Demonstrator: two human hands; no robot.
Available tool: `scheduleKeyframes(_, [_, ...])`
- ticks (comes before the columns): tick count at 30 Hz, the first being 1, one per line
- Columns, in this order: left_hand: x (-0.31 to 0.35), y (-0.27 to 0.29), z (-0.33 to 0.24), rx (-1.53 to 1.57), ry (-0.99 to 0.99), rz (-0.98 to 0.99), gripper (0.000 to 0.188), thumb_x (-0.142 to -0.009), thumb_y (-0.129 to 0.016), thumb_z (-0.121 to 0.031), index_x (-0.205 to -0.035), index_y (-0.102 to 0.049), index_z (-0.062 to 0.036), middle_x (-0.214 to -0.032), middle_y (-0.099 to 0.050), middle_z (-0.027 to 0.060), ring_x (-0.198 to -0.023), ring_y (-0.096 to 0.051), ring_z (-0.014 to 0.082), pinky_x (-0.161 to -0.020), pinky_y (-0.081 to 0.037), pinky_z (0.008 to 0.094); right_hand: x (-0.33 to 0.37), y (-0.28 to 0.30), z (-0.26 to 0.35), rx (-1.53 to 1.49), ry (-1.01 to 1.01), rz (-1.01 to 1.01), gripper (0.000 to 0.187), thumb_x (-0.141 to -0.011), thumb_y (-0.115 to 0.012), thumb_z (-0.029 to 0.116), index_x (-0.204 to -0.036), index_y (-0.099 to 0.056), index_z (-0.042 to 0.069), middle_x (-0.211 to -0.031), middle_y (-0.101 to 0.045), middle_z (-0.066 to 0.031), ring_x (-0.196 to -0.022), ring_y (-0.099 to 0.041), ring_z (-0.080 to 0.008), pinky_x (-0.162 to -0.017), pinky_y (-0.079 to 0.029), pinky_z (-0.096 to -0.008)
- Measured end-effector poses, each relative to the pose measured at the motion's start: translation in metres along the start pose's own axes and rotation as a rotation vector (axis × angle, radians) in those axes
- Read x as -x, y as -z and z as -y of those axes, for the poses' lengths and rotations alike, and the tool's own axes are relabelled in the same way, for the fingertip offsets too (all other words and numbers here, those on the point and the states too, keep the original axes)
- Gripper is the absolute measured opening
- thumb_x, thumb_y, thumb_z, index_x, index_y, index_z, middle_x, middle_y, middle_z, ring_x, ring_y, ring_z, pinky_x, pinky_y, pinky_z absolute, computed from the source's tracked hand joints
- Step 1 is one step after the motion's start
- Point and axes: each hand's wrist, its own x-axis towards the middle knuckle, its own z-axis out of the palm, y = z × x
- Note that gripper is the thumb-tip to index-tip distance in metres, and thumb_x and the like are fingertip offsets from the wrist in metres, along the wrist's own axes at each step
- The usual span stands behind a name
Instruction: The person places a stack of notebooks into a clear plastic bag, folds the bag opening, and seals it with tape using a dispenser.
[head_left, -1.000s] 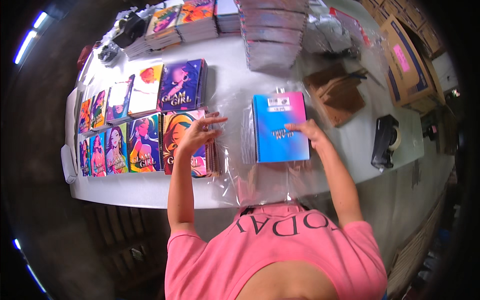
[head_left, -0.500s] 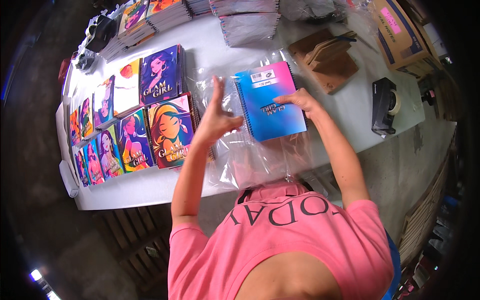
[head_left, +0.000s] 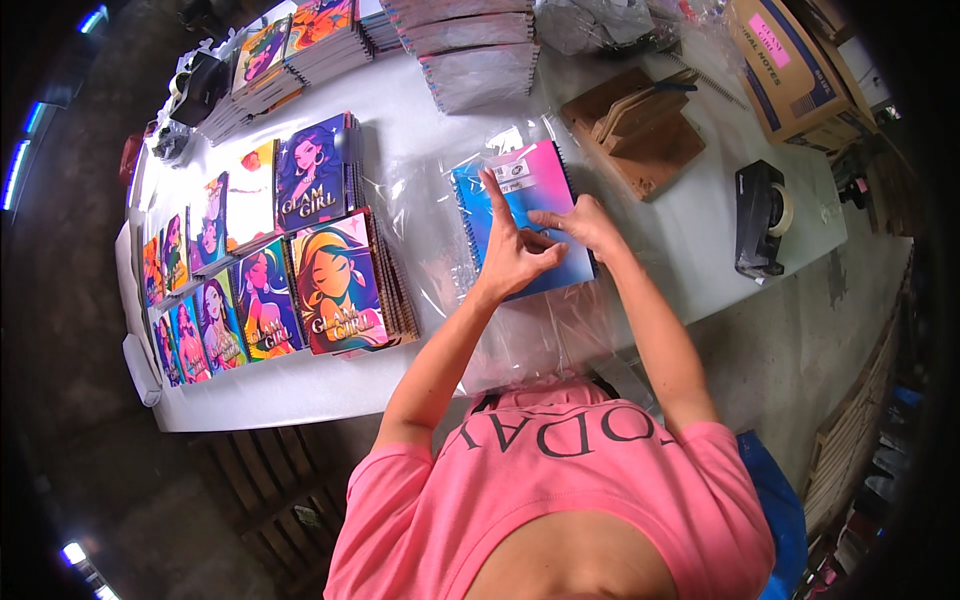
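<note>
A blue-and-pink spiral notebook (head_left: 552,190) with a white label lies on clear plastic film (head_left: 530,340) in front of me. My left hand (head_left: 518,258) is over its left and middle part, index finger stretched toward the label and thumb out to the right; it grips nothing. At the notebook's right edge is my right hand (head_left: 592,228), thumb lying across the cover. Its other fingers are mostly hidden, seemingly around the edge. Both thumbs come close together over the cover.
Illustrated notebooks (head_left: 335,285) stand in two rows of piles at left. Wrapped stacks (head_left: 480,70) rise at the back. To the right are a wooden stand (head_left: 640,130), a black tape dispenser (head_left: 760,220) and a cardboard box (head_left: 795,75). The table's near edge runs by my waist.
My left hand has moved right, from beside the notebook's spiral to over its cover. My right hand stays at the right edge. The whole view has shifted slightly.
</note>
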Motion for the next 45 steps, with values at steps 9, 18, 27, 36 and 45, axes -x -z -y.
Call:
scheduleKeyframes(9, [-0.011, 0.028, -0.003, 0.274, 0.084, -0.052, 0.093, -0.078, -0.056, 0.003, -0.147, 0.002, -0.0183, -0.15, -0.016, 0.0182, -0.081, -0.066, 0.0207, -0.065, -0.055, 0.0286, -0.01, -0.014, -0.019, 0.124, 0.206, -0.139, 0.12, -0.07, -0.074, 0.053, -0.142, -0.002, -0.011, -0.14, -0.032, -0.033, -0.129, -0.04, -0.0359, -0.104, -0.036, -0.0378])
scheduleKeyframes(18, [-0.154, 0.142, 0.026, -0.57, 0.157, 0.973, 0.059, -0.083, -0.059, -0.013, -0.14, -0.041, -0.0116, -0.133, -0.052, 0.0107, -0.126, -0.043, 0.0247, -0.103, -0.036, 0.0385, -0.004, -0.016, -0.017, 0.084, 0.279, -0.121, 0.12, -0.07, -0.076, 0.049, -0.144, 0.001, -0.005, -0.145, -0.025, -0.0303, -0.135, -0.031, -0.0365, -0.108, -0.029, -0.0386])
scheduleKeyframes(27, [-0.188, 0.197, 0.042, -0.54, -0.212, 0.383, 0.009, -0.081, -0.065, -0.01, -0.087, -0.07, -0.005, -0.085, -0.066, 0.0113, -0.07, -0.062, 0.0257, -0.064, -0.049, 0.0307, -0.001, -0.014, -0.009, 0.028, 0.241, -0.114, 0.119, -0.069, -0.077, 0.048, -0.145, -0.001, -0.003, -0.145, -0.028, -0.0285, -0.135, -0.031, -0.0357, -0.109, -0.028, -0.0392])
scheduleKeyframes(36, [-0.126, 0.146, -0.021, -0.649, -0.508, 0.196, 0.054, -0.071, -0.075, -0.024, -0.119, -0.056, -0.0106, -0.12, -0.051, 0.0142, -0.112, -0.049, 0.033, -0.094, -0.042, 0.0417, -0.005, -0.011, -0.016, 0.085, 0.217, -0.112, 0.117, -0.071, -0.077, 0.045, -0.144, -0.002, -0.006, -0.142, -0.031, -0.0293, -0.133, -0.035, -0.0344, -0.107, -0.03, -0.0374])
scheduleKeyframes(45, [-0.003, 0.067, 0.004, -0.923, -0.013, 0.468, 0.101, -0.068, -0.078, -0.024, -0.148, -0.017, -0.0092, -0.154, -0.009, 0.0175, -0.142, -0.007, 0.0394, -0.111, -0.02, 0.0496, 0.009, -0.02, 0.003, 0.256, 0.023, -0.157, 0.107, -0.078, -0.068, 0.051, -0.142, -0.008, -0.011, -0.137, -0.037, -0.0329, -0.129, -0.037, -0.0447, -0.105, -0.032, -0.0439])
